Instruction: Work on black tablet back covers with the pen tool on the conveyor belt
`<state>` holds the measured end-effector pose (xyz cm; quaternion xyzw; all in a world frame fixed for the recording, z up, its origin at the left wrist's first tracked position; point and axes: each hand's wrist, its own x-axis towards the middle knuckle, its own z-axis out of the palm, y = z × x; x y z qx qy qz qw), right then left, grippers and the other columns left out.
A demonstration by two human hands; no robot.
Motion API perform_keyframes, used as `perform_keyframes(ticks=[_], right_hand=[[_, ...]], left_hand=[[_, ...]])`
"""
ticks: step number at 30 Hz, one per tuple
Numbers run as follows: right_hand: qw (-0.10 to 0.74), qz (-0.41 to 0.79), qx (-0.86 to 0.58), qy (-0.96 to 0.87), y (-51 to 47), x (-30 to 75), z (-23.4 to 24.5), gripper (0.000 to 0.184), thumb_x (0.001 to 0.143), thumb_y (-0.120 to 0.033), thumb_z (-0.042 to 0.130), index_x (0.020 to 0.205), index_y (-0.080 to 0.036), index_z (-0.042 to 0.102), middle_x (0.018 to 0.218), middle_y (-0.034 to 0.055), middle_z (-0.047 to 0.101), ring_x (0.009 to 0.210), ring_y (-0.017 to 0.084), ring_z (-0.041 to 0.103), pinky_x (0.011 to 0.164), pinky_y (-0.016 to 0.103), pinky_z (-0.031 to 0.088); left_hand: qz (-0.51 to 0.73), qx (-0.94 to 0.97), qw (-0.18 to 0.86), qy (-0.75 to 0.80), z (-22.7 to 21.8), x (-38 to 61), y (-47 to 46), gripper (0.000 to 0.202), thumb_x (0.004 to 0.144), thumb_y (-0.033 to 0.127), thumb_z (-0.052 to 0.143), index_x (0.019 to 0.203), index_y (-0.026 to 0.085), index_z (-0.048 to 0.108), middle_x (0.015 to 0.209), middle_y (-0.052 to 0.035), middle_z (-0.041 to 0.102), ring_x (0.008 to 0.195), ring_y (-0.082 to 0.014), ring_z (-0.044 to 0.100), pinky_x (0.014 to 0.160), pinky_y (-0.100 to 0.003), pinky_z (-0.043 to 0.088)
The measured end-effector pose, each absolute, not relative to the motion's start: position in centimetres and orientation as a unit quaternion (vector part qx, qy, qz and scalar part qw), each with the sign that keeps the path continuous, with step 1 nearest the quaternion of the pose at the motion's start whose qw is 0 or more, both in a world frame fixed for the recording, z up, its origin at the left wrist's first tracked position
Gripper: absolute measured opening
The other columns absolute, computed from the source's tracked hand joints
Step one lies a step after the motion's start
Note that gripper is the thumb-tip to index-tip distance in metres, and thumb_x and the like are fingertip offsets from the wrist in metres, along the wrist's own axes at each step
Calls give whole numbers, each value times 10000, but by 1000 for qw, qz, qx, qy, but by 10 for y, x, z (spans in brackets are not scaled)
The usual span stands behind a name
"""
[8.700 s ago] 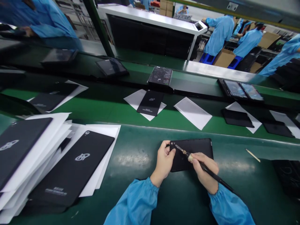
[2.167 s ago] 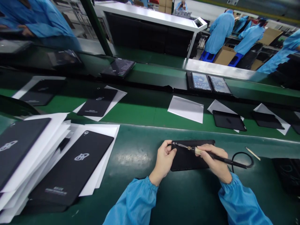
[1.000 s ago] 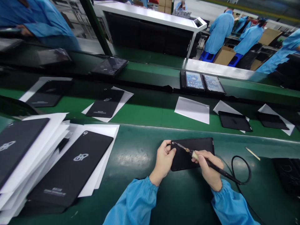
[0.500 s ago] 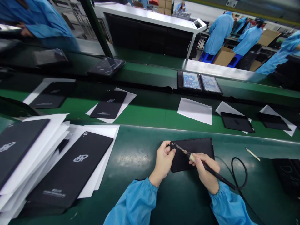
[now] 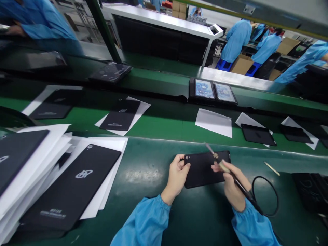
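Observation:
A small black tablet [image 5: 205, 169] lies back up on the dark green bench in front of me. My left hand [image 5: 176, 176] pinches its left top corner and holds it down. My right hand [image 5: 234, 186] is closed round a thin corded soldering iron [image 5: 225, 169]. The iron's metal tip [image 5: 208, 147] points up and away, lifted off the tablet above its far edge. The iron's black cord [image 5: 266, 196] loops on the bench to the right.
Stacked black tablet backs [image 5: 71, 188] on white sheets fill the left of the bench. The green conveyor [image 5: 166, 121] beyond carries more backs on white sheets and two lit tablets [image 5: 212, 92]. A small stick [image 5: 271, 168] lies right. People in blue coats work behind.
My right hand has lifted the iron's tip off the tablet's top left corner and swung it right and up. The items on the conveyor have drifted. My left hand stays on the corner.

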<state>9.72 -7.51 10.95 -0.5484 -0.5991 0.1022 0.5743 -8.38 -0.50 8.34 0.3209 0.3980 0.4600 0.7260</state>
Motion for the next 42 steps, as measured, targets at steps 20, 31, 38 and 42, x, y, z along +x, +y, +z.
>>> perform_keyframes(ticks=[20, 31, 38, 42], right_hand=[[378, -164, -560, -718, 99, 184, 143, 236, 976, -264, 513, 1071, -182, 712, 1036, 127, 713, 998, 262, 650, 946, 443, 507], [395, 5, -449, -802, 134, 41, 84, 290, 999, -240, 434, 1031, -178, 716, 873, 42, 770, 784, 179, 753, 782, 298, 587], [363, 39, -419, -832, 166, -57, 78, 200, 969, -270, 513, 1072, -186, 663, 1351, 160, 637, 1220, 265, 639, 1009, 417, 535], [314, 46, -406, -857, 186, -104, 82, 231, 940, -295, 579, 1141, -196, 637, 1428, 164, 567, 1330, 286, 537, 1095, 480, 455]], left_hand=[[457, 362, 724, 370, 74, -74, -6, 231, 766, 160, 702, 967, 182, 591, 975, -107, 754, 853, -217, 739, 796, -347, 543], [507, 485, 590, 399, 80, -65, -23, 120, 877, 113, 515, 941, 197, 572, 782, -44, 720, 695, -181, 713, 653, -275, 520], [582, 537, 417, 446, 92, -76, -30, 93, 874, 131, 515, 894, 214, 551, 733, -26, 615, 655, -174, 602, 648, -288, 466], [622, 505, 364, 475, 93, -82, -28, 105, 898, 141, 490, 941, 214, 552, 804, -44, 591, 714, -183, 573, 700, -305, 468]])
